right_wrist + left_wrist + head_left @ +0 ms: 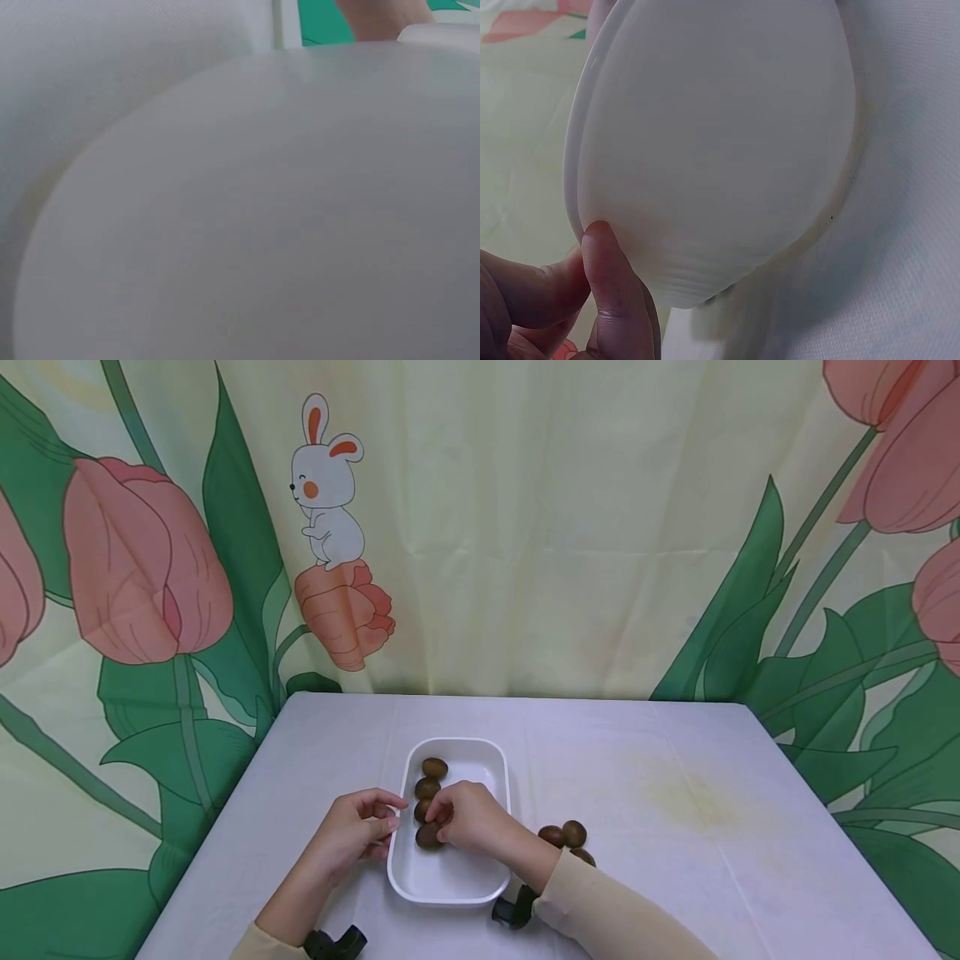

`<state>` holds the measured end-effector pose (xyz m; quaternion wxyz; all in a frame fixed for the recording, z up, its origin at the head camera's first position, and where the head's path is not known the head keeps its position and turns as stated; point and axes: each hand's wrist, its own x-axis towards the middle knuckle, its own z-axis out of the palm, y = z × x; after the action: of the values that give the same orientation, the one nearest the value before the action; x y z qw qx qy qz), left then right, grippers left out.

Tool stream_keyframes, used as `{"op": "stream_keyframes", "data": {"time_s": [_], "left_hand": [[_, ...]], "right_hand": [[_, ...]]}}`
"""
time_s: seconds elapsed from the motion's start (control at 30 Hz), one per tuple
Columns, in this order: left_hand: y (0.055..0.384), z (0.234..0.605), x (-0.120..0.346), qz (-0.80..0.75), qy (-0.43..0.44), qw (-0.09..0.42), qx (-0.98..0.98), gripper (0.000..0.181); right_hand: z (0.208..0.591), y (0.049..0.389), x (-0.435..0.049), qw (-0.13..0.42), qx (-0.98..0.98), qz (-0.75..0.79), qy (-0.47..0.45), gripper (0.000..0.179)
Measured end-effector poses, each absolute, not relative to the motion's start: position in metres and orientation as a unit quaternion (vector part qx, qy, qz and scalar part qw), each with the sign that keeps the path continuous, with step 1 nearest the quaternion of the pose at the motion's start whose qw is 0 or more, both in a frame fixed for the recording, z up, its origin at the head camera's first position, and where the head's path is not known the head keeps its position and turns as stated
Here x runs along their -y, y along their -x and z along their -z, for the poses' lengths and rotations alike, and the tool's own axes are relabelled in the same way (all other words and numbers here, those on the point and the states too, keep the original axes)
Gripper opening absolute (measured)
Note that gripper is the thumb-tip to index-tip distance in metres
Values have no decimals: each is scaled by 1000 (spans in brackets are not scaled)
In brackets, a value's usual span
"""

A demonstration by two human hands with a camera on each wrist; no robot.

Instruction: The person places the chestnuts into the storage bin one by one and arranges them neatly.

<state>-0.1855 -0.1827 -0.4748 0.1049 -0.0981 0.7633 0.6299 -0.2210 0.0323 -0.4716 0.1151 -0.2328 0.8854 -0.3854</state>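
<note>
A white tray with rounded corners holds a column of several smooth, brown, oval nut-like pieces along its left side. My left hand grips the tray's left rim. In the left wrist view its thumb presses on the outer wall of the tray. My right hand reaches over the tray from the right, palm down. Thumb and fingertips pinch the nearest brown piece of the column. The tray's pale outer side fills most of the right wrist view and hides the right fingers.
Several more brown pieces lie on the white tablecloth right of the tray, partly hidden by the right forearm. Black wrist mounts sit under both wrists. A printed curtain hangs behind the table's far edge.
</note>
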Motion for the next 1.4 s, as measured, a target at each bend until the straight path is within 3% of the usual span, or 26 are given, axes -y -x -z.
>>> {"op": "stream_keyframes", "data": {"time_s": [0.9, 1.4], "left_hand": [[186, 476, 183, -631, 96, 105, -763, 24], [186, 476, 182, -624, 105, 102, -767, 23]], "right_hand": [[463, 220, -34, 115, -869, 431, 214, 21], [448, 220, -49, 195, -792, 556, 161, 22]]}}
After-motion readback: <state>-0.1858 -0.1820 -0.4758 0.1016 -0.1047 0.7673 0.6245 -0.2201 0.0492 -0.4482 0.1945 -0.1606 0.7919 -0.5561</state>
